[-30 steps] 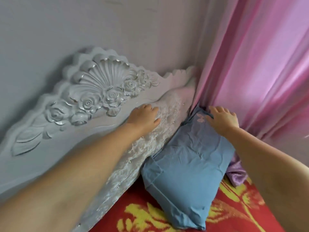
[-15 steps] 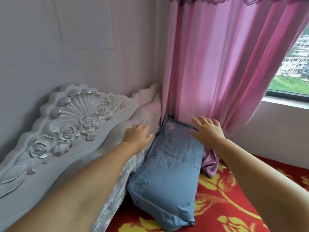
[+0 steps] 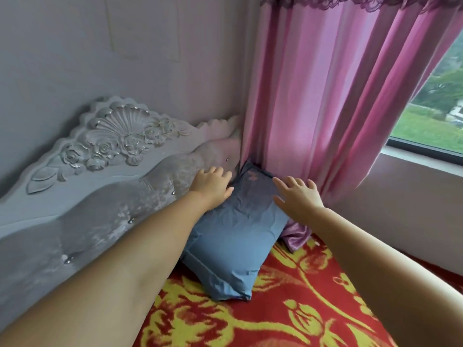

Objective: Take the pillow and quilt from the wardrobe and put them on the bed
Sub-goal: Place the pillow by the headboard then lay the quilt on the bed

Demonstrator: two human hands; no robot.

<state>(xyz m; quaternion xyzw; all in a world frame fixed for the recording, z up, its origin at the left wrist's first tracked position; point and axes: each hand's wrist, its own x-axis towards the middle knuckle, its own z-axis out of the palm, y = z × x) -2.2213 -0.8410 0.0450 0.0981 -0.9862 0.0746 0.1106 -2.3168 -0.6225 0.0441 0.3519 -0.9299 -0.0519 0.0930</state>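
A blue pillow (image 3: 233, 236) leans against the padded headboard (image 3: 105, 211) at the far corner of the bed (image 3: 288, 309), which is covered in a red and yellow flowered blanket. My left hand (image 3: 211, 185) rests on the pillow's upper left edge, next to the headboard, fingers loosely curled. Spread flat with fingers apart, my right hand (image 3: 298, 196) lies on the pillow's upper right side. Neither hand grips anything. No quilt is in sight.
A pink curtain (image 3: 338, 96) hangs right behind the pillow, its purple hem (image 3: 295, 234) lying on the bed. The window (image 3: 436, 108) and its sill are at the right. A grey wall stands behind the carved headboard.
Both hands have drawn back a little from the pillow's top corner and the right fingers have spread. The view has pulled back and tilted up, showing more curtain and window.
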